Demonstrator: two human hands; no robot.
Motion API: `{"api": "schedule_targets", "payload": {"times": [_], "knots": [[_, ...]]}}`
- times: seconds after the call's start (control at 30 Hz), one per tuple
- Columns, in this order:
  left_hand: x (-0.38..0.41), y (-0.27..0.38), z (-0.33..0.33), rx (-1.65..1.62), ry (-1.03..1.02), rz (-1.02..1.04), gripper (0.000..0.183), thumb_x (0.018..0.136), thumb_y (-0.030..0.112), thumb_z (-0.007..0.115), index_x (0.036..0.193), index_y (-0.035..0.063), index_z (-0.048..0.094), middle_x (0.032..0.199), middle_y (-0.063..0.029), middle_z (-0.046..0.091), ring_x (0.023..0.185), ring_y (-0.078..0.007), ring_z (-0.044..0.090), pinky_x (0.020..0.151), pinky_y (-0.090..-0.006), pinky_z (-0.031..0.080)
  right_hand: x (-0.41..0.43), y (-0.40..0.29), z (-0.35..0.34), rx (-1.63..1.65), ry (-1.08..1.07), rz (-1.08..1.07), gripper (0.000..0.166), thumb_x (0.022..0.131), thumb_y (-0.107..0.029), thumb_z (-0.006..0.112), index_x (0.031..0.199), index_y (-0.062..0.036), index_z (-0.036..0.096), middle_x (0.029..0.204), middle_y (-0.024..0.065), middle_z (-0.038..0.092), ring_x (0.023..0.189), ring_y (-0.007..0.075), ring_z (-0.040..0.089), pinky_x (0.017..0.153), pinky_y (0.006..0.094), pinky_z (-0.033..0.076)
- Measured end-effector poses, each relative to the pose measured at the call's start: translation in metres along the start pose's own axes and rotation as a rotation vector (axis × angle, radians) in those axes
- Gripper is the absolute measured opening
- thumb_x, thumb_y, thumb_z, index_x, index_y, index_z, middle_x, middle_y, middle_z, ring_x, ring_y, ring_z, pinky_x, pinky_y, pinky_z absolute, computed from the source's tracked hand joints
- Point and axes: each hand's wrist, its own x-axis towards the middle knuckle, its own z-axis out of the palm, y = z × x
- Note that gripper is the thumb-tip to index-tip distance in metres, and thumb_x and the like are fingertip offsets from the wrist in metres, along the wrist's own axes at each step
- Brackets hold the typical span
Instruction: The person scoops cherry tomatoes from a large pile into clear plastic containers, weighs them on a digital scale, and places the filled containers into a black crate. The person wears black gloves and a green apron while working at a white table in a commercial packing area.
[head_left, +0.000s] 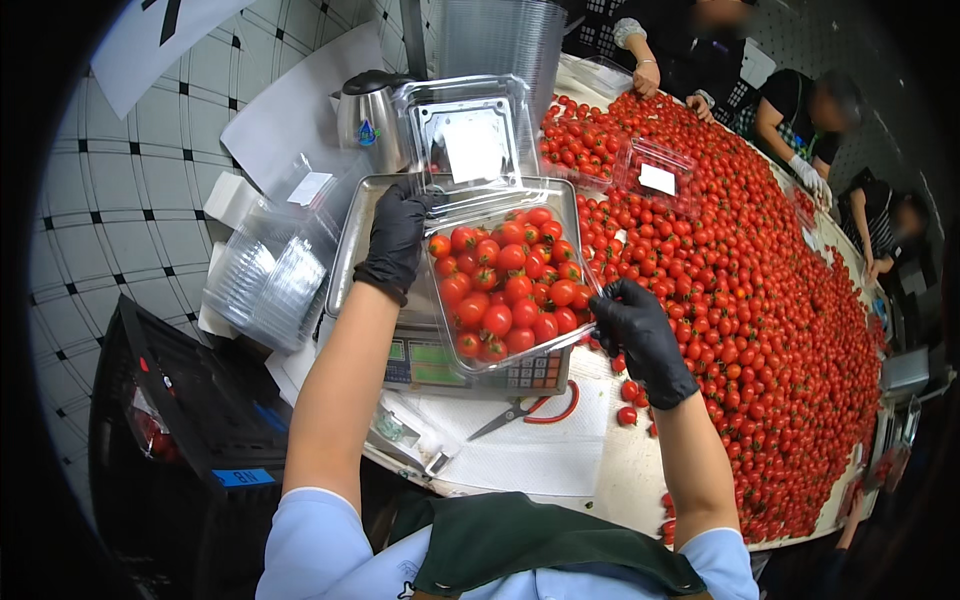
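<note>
Cherry tomatoes (517, 289) fill the tray of a clear plastic clamshell box (466, 363), tilted above a digital scale (450, 373) with a metal pan (352, 247). Its hinged lid (517, 112) stands raised on the far side and bears a white label (475, 150). Gloved in black, my left hand (397, 236) grips the box near the hinge at its far left corner. My right hand (637, 330), in a black glove too, holds the right edge of the tray. The fingertips of both hands are partly hidden.
Loose cherry tomatoes (720, 300) cover the right of the table, with a closed labelled clamshell (656, 178) on them. Red-handled scissors (525, 414) lie on white paper towel (555, 465). Left are nested clear boxes (270, 277), a steel kettle (371, 124) and a black crate (187, 435). Several people work opposite.
</note>
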Motion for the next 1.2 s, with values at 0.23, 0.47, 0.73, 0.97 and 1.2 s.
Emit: {"api": "schedule_targets", "payload": {"times": [0.23, 0.47, 0.73, 0.97, 1.2], "knots": [[0.009, 0.036, 0.009, 0.376, -0.202, 0.139, 0.037, 0.080, -0.003, 0.047, 0.116, -0.0016, 0.052, 0.110, -0.0074, 0.056, 0.103, -0.0152, 0.051, 0.089, -0.0255, 0.037, 0.015, 0.012, 0.014, 0.119, -0.082, -0.020, 0.030, 0.086, -0.033, 0.056, 0.084, -0.0025, 0.054, 0.062, 0.0052, 0.056, 0.050, 0.0112, 0.053, 0.043, 0.0225, 0.039], [-0.080, 0.027, -0.033, 0.516, -0.377, 0.197, 0.039, 0.079, 0.001, 0.051, 0.118, 0.0034, 0.054, 0.133, -0.0107, 0.042, 0.125, -0.0200, 0.036, 0.103, -0.0304, 0.026, 0.027, -0.018, 0.003, 0.092, -0.095, 0.217, 0.055, 0.080, -0.058, 0.051, 0.085, -0.0030, 0.055, 0.061, 0.0045, 0.055, 0.053, 0.0103, 0.052, 0.048, 0.0259, 0.040], [-0.109, 0.011, -0.006, 0.386, 0.043, -0.102, 0.048, 0.076, 0.015, 0.068, 0.117, 0.0061, 0.046, 0.090, -0.0022, 0.055, 0.067, -0.0082, 0.053, 0.048, -0.0214, 0.045, 0.027, -0.007, 0.024, -0.114, -0.046, 0.057, 0.039, 0.076, -0.034, 0.069, 0.079, -0.0013, 0.047, 0.059, 0.0046, 0.050, 0.048, 0.0090, 0.046, 0.041, 0.0229, 0.034], [-0.106, -0.002, -0.009, 0.079, 0.001, -0.237, 0.023, 0.078, 0.012, 0.063, 0.097, 0.0014, 0.055, 0.076, -0.0017, 0.056, 0.056, -0.0082, 0.051, 0.049, -0.0229, 0.046, 0.027, 0.007, 0.026, -0.120, -0.034, 0.013, 0.040, 0.076, -0.034, 0.069, 0.080, -0.0010, 0.047, 0.059, 0.0042, 0.050, 0.049, 0.0087, 0.045, 0.041, 0.0236, 0.035], [-0.107, 0.003, -0.006, 0.071, 0.049, -0.253, 0.019, 0.078, 0.015, 0.064, 0.093, 0.0054, 0.056, 0.071, 0.0009, 0.054, 0.057, -0.0077, 0.051, 0.050, -0.0228, 0.044, 0.018, 0.009, 0.019, 0.000, -0.060, 0.022, 0.030, 0.082, -0.030, 0.063, 0.083, -0.0027, 0.051, 0.065, 0.0025, 0.053, 0.055, 0.0091, 0.050, 0.047, 0.0222, 0.038]]}}
